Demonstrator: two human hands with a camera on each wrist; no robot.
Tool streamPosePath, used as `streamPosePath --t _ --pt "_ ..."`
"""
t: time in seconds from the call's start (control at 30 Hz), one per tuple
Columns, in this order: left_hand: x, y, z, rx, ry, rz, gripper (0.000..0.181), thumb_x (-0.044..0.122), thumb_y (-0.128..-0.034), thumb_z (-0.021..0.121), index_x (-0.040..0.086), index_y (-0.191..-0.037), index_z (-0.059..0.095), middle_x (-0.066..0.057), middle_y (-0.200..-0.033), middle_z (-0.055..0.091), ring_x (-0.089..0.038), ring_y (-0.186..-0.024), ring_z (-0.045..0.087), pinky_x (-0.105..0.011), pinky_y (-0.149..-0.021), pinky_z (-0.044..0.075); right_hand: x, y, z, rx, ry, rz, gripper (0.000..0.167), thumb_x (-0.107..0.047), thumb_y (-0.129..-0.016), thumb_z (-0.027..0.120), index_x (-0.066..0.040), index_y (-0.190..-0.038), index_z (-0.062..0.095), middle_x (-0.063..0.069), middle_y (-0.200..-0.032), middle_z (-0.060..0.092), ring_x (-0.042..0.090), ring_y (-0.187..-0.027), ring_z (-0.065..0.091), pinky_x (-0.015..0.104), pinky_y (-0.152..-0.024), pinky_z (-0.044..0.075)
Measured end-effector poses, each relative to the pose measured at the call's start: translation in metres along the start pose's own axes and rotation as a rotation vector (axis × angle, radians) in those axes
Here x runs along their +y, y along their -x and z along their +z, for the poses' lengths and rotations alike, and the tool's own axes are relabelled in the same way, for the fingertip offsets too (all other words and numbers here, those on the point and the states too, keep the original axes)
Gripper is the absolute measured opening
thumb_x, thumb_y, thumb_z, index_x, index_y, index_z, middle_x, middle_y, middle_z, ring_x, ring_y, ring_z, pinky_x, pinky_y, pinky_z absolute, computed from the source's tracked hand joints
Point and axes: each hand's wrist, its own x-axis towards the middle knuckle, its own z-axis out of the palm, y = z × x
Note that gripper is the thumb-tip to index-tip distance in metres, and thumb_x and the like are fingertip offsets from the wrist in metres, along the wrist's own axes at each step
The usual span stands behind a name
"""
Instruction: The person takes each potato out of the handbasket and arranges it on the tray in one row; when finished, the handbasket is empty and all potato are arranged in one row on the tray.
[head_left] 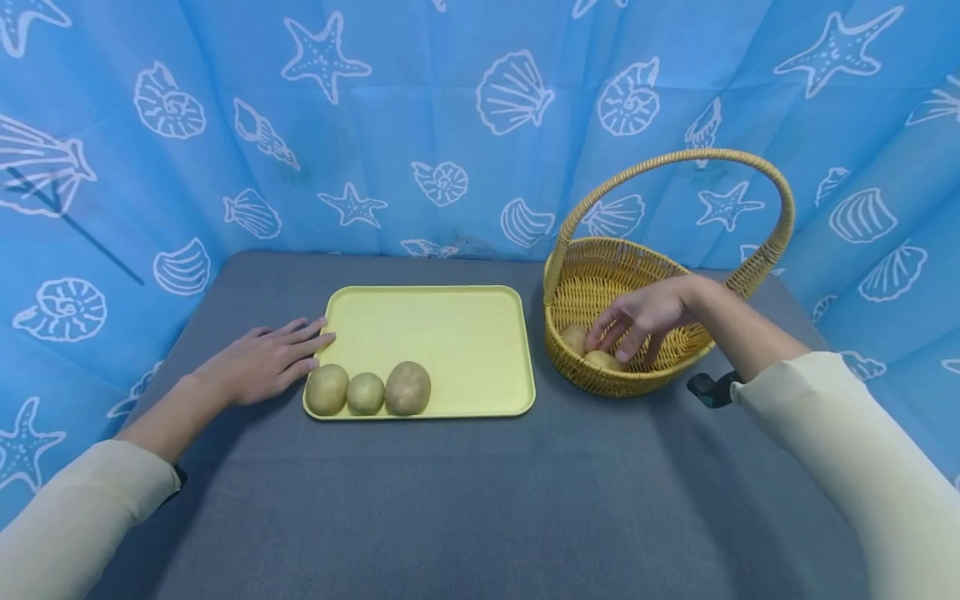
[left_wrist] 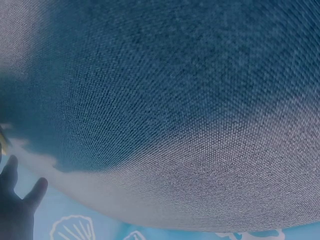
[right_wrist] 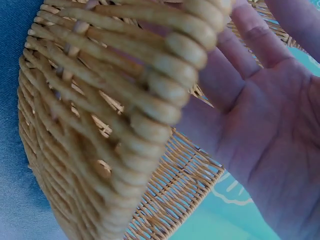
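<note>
Right grip (head_left: 637, 321) hangs loosely unclenched in the basket (head_left: 600, 385), right by two potatoes (head_left: 602, 360), contact hard to tell; left grip (head_left: 258, 364), spread, overlaps the tray (head_left: 472, 354) edge beside three more potatoes (head_left: 407, 388).

The wicker basket (head_left: 600, 381) wall rings the right hand (head_left: 641, 317); the way out above its near side is free, while the arched handle (head_left: 667, 156) bars the far side just behind the wrist. Two potatoes (head_left: 574, 337) crowd in just left of those fingertips. Right of the left hand (head_left: 258, 362), three potatoes (head_left: 407, 388) block the tray's near-left edge; beyond them the tray (head_left: 465, 350) lies bare. Nearer the person than both hands, the tabletop (head_left: 525, 500) gives open passage.
</note>
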Motion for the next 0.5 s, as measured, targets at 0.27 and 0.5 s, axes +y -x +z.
streamPosePath --t 0.27,0.5 --pt "-0.0002 0.0005 0.0000 -0.003 0.008 -0.007 0.054 0.041 -0.1088 0.036 0.016 -0.157 0.035 -0.012 -0.162 0.028 -0.039 -0.146 0.028 -0.066 -0.106 0.031 -0.0057 -0.0006 -0.0029 -0.016 0.059 0.034 0.054 -0.010 -0.091 0.070 -0.002 -0.140 0.048 0.019 -0.140 0.051 0.026 -0.114 0.061 0.050 -0.094 0.052" --pt "-0.0013 0.0000 0.0015 -0.002 0.001 -0.004 0.054 0.041 -0.1088 0.036 0.017 -0.157 0.034 -0.012 -0.162 0.028 -0.039 -0.146 0.028 -0.066 -0.106 0.031 -0.0065 -0.0051 -0.0028 -0.038 0.119 0.069 0.063 -0.008 -0.089 0.071 0.001 -0.145 0.045 0.017 -0.128 0.056 0.025 -0.108 0.063 0.049 -0.092 0.054"
